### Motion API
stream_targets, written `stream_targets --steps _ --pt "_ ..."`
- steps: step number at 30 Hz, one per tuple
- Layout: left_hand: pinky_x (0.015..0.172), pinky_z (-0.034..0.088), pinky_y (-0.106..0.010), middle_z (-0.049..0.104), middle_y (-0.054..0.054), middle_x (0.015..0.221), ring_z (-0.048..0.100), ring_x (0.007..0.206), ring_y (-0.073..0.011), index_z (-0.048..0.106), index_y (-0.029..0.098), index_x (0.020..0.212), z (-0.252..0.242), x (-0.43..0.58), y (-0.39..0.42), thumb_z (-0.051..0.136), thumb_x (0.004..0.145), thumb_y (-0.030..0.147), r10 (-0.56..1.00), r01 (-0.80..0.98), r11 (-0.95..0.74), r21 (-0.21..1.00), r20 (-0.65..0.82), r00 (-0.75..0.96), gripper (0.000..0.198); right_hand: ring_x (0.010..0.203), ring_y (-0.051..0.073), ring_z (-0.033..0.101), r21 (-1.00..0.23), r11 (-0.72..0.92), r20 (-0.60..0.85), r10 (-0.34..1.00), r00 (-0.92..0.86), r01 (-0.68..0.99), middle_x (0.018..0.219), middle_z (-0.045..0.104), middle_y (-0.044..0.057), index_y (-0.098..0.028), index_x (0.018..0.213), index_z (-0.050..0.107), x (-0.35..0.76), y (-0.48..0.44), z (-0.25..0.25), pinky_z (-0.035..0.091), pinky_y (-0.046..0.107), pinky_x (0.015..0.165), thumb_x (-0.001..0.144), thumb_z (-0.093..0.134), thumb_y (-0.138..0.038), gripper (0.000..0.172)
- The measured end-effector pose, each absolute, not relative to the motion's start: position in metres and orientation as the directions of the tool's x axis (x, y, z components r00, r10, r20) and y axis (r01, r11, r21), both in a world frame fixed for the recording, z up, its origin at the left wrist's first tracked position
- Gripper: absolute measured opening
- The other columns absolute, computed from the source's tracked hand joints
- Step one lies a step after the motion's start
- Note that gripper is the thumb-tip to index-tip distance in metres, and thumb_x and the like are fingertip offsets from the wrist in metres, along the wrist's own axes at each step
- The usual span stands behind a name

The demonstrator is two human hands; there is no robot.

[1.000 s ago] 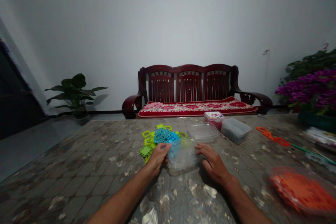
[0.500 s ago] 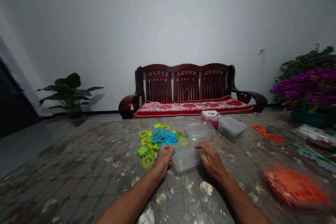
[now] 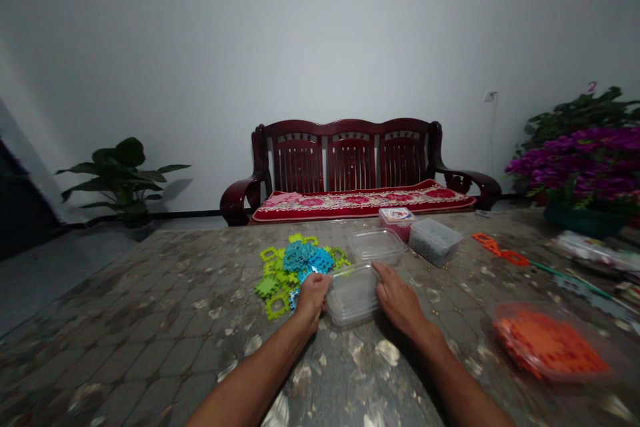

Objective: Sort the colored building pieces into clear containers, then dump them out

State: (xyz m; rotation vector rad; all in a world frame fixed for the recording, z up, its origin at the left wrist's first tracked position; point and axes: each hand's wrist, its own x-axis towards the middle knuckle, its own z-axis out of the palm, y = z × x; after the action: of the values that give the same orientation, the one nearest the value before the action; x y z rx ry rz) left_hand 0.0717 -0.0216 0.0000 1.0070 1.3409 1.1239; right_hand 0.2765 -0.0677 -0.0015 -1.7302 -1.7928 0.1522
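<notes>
A clear plastic container (image 3: pixel 353 294) sits on the patterned table (image 3: pixel 165 327) between my hands. My left hand (image 3: pixel 313 294) rests against its left side, fingers curled, touching the blue pieces (image 3: pixel 306 258) of a pile. My right hand (image 3: pixel 397 297) lies against the container's right side with fingers stretched along it. Green interlocking pieces (image 3: pixel 274 284) are spread just left of my left hand.
Behind stand another clear container (image 3: pixel 375 245), a grey-filled box (image 3: pixel 435 241) and a pink box (image 3: pixel 396 219). A container of orange pieces (image 3: pixel 547 345) is at the right, orange chain pieces (image 3: pixel 497 249) farther back. A wooden bench (image 3: pixel 357 173), plants and purple flowers (image 3: pixel 585 160) lie beyond.
Both hands have closed in on the container's sides. The view has shifted slightly, sliding everything left and the container of orange pieces inward.
</notes>
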Motion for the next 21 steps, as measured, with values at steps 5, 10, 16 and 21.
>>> stream_targets --steps 5,10,16,21 --pt "0.048 0.037 -0.019 0.055 0.006 0.060 0.053 0.054 -0.0109 0.058 0.019 0.074 0.003 0.074 -0.020 0.077 0.062 0.052 0.982 -0.050 0.162 0.986 -0.166 -0.085 0.040 0.129 0.023 0.055 -0.536 0.167 0.358 0.933 0.043 0.827 0.141 0.056 0.018 -0.011 0.144 0.049 0.278 -0.065 -0.009 0.042 0.042 0.114 0.088 0.032 -0.014 0.058" --pt "0.041 0.029 -0.018 0.047 0.010 0.050 0.043 0.042 -0.0086 0.058 0.019 0.081 0.010 0.070 -0.023 0.074 0.066 0.061 0.975 -0.043 0.222 0.974 -0.223 -0.018 0.047 0.139 0.023 0.048 -0.621 0.150 0.284 0.958 0.042 0.769 0.149 0.052 0.017 -0.013 0.147 0.046 0.285 -0.062 -0.005 0.036 0.044 0.120 0.096 0.032 -0.029 0.056" --pt "0.040 0.041 -0.018 0.057 0.008 0.056 0.050 0.040 -0.0087 0.057 0.019 0.103 0.022 0.053 -0.040 0.084 0.068 0.044 0.931 -0.027 0.348 0.937 -0.342 0.129 0.051 0.132 0.028 0.055 -0.462 0.011 0.283 0.949 0.136 0.887 0.141 0.061 0.015 -0.018 0.137 0.059 0.325 -0.094 0.035 0.042 0.044 0.112 0.096 0.042 -0.040 0.049" --pt "0.050 0.053 -0.018 0.061 0.005 0.066 0.062 0.052 -0.0098 0.057 0.018 0.109 0.021 0.059 -0.046 0.084 0.075 0.028 0.916 -0.084 0.377 0.922 -0.358 0.181 0.045 0.106 0.033 0.065 -0.063 -0.200 0.348 0.914 0.209 0.978 0.112 0.071 0.016 -0.020 0.120 0.069 0.373 -0.155 0.047 0.050 0.045 0.091 0.087 0.057 -0.031 0.036"
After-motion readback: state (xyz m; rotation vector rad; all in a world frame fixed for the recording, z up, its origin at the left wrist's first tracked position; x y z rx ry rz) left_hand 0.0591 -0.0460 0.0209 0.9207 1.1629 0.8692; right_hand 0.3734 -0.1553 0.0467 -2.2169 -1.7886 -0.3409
